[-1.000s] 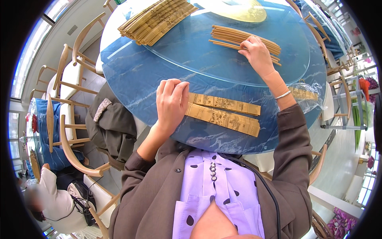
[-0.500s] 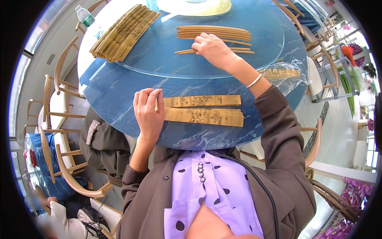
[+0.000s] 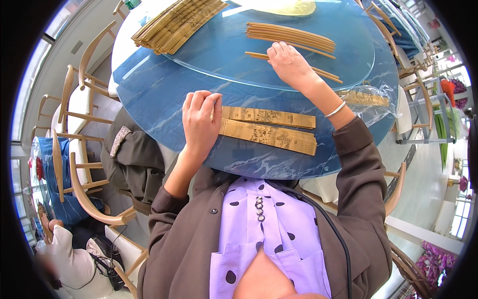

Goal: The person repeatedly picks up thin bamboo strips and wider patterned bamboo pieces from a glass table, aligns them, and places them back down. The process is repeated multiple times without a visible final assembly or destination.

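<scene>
My right hand [image 3: 291, 66] is closed over a small group of loose chopsticks [image 3: 326, 74] on the glass turntable; their ends show on both sides of it. A bundle of wooden chopsticks [image 3: 286, 36] lies just beyond. My left hand [image 3: 199, 117] is pinched closed at the left ends of two flat, gold-brown printed paper sleeves. The upper sleeve [image 3: 271, 116] lies beside the fingertips, and the lower sleeve [image 3: 271, 137] runs partly behind the hand. What the left fingers hold, if anything, is hidden.
A large fanned stack of similar sleeves [image 3: 179, 25] lies at the far left of the blue table [image 3: 149, 94]. Clear plastic wrapping [image 3: 373, 102] with a sleeve inside is at the right. Wooden chairs [image 3: 82, 109] surround the table; another person [image 3: 74, 254] is at lower left.
The view has shifted and tilted slightly. The chopsticks under my right hand slant more steeply down to the right. My left hand keeps its pinch beside the sleeves.
</scene>
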Tool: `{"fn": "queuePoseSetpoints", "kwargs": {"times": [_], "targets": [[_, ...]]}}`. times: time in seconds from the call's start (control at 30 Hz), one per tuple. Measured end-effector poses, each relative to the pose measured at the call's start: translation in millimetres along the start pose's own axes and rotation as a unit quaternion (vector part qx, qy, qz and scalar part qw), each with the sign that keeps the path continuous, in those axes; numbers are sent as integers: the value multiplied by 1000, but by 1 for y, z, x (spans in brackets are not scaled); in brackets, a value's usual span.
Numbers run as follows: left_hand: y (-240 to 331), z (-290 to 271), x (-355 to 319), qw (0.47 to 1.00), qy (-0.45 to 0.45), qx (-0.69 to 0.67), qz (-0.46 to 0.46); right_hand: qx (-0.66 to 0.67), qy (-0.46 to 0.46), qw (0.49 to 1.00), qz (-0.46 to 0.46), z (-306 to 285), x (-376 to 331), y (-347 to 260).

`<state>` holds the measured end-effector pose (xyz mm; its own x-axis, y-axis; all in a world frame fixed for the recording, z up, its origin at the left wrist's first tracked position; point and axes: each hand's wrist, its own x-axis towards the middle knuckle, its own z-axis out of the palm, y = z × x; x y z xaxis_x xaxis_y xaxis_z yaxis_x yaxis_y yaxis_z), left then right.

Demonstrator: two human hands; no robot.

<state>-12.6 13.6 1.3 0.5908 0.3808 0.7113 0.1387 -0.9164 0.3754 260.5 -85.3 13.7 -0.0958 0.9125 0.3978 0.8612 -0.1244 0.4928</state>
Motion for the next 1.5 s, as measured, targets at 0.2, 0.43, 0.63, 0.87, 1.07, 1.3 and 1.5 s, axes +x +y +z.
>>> {"fn": "queuePoseSetpoints", "kwargs": {"times": [0.2, 0.43, 0.63, 0.87, 1.07, 1.3, 1.5], "targets": [[2, -1, 2, 999, -15, -41, 32, 281, 205, 923, 166, -47, 2, 17], [40, 19, 18, 956, -207, -155, 139, 571, 356, 653, 347, -153, -61, 43], [76, 56, 31, 920, -296, -113, 230, 615, 352, 602, 368, -142, -97, 7], [84, 93, 35, 907, -324, -56, 263, 622, 335, 599, 377, -139, -103, -4], [78, 102, 30, 902, -323, -65, 277, 568, 173, 674, 439, -166, -107, -3], [75, 100, 29, 910, -292, -110, 274, 522, -162, 686, 480, -123, -157, -11], [73, 97, 29, 915, -288, -124, 254, 591, -170, 644, 455, -109, -155, -21]]}}
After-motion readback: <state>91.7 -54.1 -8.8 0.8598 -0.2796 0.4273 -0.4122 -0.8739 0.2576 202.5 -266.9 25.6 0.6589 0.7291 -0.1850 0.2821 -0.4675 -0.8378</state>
